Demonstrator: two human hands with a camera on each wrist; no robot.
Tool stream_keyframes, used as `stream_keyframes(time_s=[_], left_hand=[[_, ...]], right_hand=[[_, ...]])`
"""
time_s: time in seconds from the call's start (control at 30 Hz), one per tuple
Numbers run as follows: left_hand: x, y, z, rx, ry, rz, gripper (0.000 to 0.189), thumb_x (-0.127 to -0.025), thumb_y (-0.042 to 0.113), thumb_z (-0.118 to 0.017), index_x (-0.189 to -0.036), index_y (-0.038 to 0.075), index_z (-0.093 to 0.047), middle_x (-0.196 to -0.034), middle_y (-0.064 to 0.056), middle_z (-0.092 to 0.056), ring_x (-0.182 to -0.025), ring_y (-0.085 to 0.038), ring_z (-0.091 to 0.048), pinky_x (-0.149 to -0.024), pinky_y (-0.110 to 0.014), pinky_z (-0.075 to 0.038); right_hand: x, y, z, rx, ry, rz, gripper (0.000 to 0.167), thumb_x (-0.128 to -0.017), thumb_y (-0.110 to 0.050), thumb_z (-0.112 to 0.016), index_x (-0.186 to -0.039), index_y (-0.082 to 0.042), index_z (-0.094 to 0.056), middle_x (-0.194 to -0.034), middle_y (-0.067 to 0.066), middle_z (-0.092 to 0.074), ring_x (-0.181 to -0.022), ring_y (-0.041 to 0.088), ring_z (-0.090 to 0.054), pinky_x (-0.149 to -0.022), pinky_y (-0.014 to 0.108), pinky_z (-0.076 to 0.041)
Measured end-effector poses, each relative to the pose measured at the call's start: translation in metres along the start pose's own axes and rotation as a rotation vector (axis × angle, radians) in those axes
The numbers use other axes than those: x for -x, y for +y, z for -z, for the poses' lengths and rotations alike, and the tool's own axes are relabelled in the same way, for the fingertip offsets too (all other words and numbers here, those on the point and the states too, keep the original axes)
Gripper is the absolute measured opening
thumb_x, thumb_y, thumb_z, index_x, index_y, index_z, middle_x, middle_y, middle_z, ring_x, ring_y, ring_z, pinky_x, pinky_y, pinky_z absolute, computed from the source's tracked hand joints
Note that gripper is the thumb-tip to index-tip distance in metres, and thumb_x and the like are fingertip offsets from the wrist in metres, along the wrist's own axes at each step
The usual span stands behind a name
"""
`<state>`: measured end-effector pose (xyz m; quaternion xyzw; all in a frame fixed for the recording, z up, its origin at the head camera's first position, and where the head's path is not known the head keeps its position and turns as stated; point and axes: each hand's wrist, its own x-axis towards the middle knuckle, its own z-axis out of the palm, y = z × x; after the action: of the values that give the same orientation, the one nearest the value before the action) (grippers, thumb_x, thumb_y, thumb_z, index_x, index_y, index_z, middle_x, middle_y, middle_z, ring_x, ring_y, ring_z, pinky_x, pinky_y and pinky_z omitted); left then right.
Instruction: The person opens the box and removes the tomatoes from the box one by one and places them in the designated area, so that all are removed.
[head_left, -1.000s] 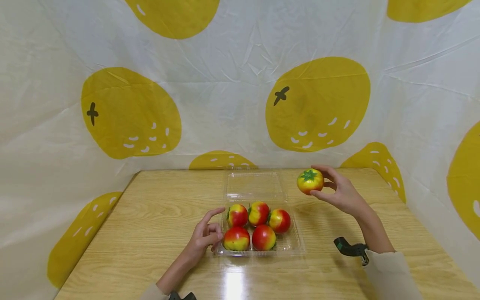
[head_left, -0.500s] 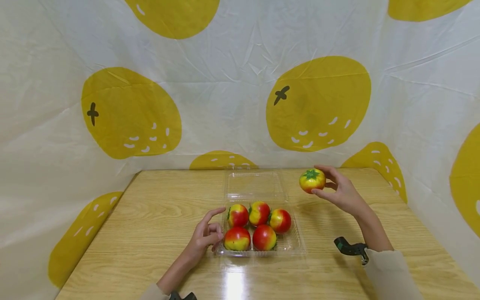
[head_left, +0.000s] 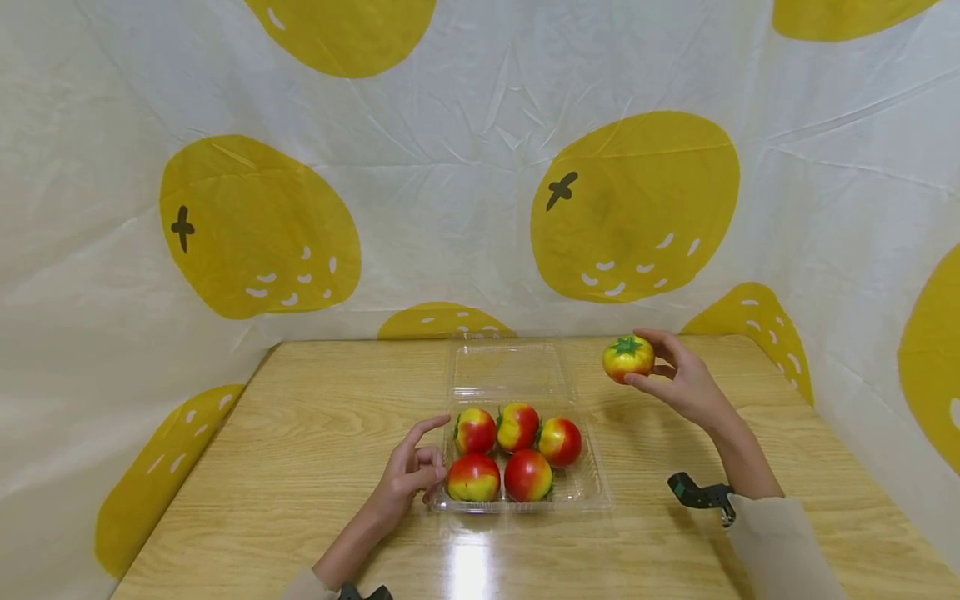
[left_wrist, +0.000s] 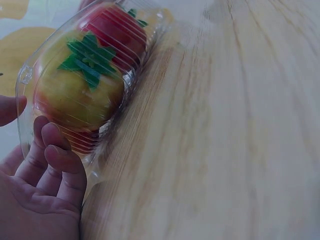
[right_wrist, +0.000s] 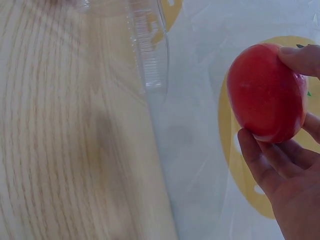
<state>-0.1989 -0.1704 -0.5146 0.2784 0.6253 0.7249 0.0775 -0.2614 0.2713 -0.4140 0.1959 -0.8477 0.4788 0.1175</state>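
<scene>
My right hand (head_left: 686, 387) holds a red and yellow tomato (head_left: 627, 359) with a green star-shaped calyx, above the table to the right of a clear plastic clamshell container (head_left: 592, 492). In the right wrist view the thumb grips one side of the tomato (right_wrist: 267, 92) and the fingers the other. At the container's left side, my left hand (head_left: 408, 475) holds the rim, index finger stretched along it. The left wrist view shows the thumb tip at the rim and curled fingers (left_wrist: 62, 160) against the wall. Several similar tomatoes (head_left: 527, 475) lie inside, in two rows.
The container's lid (head_left: 510, 371) lies folded back, away from me. Under everything is a wooden table (head_left: 337, 400). A pale curtain (head_left: 450, 225) printed with large yellow fruit encloses its back and sides. Black wrist mounts (head_left: 701, 493) sit on both forearms.
The right hand has drifted slightly to the right and up with the tomato. My left hand and the container have stayed where they were.
</scene>
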Motion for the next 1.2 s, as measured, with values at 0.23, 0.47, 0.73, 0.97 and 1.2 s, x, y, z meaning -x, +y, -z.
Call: stream_keyframes(time_s=[0.23,0.47,0.73,0.97,1.2], left_hand=[[0.0,0.0,0.001,-0.003,0.0,0.005,0.068,-0.093,-0.004,-0.051,-0.156,-0.005,-0.026,-0.075,0.0,-0.054,-0.051,-0.02,-0.042,-0.043,-0.026,-0.042],[0.0,0.002,0.0,0.008,0.001,0.0,0.068,-0.093,-0.003,-0.052,-0.155,-0.008,-0.024,-0.075,-0.001,-0.054,-0.05,-0.02,-0.042,-0.043,-0.026,-0.042],[0.001,0.001,0.0,0.013,0.003,0.01,0.068,-0.093,-0.003,-0.053,-0.156,-0.007,-0.025,-0.075,0.0,-0.055,-0.052,-0.015,-0.044,-0.044,-0.026,-0.042],[0.0,0.002,0.0,0.011,0.0,0.003,0.068,-0.093,-0.003,-0.052,-0.156,-0.006,-0.025,-0.075,0.0,-0.054,-0.051,-0.018,-0.043,-0.044,-0.025,-0.043],[0.0,0.001,-0.001,0.012,-0.004,-0.001,0.068,-0.094,-0.002,-0.052,-0.156,-0.005,-0.025,-0.076,0.0,-0.054,-0.051,-0.023,-0.042,-0.044,-0.025,-0.043]], right_hand=[[-0.001,0.007,-0.001,-0.014,0.012,-0.022,0.066,-0.093,-0.008,-0.075,-0.15,0.002,-0.043,-0.14,0.023,-0.052,-0.114,-0.004,-0.052,-0.088,0.005,-0.048],[-0.002,0.013,0.0,-0.053,0.006,-0.038,0.069,-0.093,-0.004,-0.073,-0.152,0.006,-0.038,-0.142,0.028,-0.05,-0.111,-0.008,-0.051,-0.085,0.006,-0.05],[-0.002,0.026,0.0,-0.096,0.005,-0.067,0.072,-0.094,-0.002,-0.071,-0.154,0.008,-0.033,-0.146,0.03,-0.044,-0.111,-0.01,-0.049,-0.085,0.005,-0.05],[-0.002,0.041,-0.003,-0.115,0.013,-0.096,0.071,-0.095,-0.004,-0.072,-0.154,0.007,-0.034,-0.149,0.027,-0.041,-0.114,-0.008,-0.048,-0.086,0.006,-0.05],[-0.001,0.053,-0.006,-0.082,0.017,-0.123,0.072,-0.095,-0.007,-0.072,-0.154,0.006,-0.033,-0.149,0.03,-0.041,-0.108,-0.008,-0.049,-0.083,0.007,-0.049]])
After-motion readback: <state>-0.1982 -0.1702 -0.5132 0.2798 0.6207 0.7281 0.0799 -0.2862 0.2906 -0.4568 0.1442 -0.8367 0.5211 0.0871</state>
